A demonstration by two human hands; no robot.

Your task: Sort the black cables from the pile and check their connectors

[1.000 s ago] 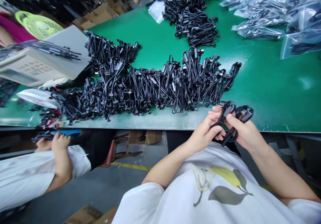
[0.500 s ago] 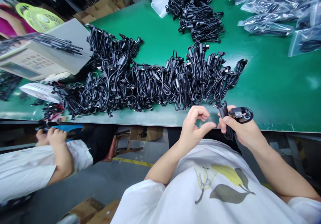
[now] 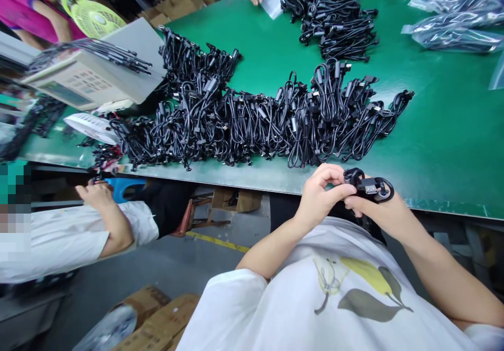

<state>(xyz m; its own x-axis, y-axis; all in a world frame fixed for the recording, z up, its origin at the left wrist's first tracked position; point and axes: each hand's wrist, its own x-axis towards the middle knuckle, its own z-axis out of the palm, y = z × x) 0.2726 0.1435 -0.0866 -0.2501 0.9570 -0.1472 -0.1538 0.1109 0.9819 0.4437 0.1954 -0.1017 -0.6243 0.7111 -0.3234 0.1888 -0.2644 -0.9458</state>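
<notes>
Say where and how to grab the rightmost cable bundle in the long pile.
I'd pinch the rightmost cable bundle near its outer, far-right end, coming from the person's right. It lies slanted, with that end jutting beyond the long pile over bare green table, so fingers should have room. Its left side is crowded by the pile.
</notes>
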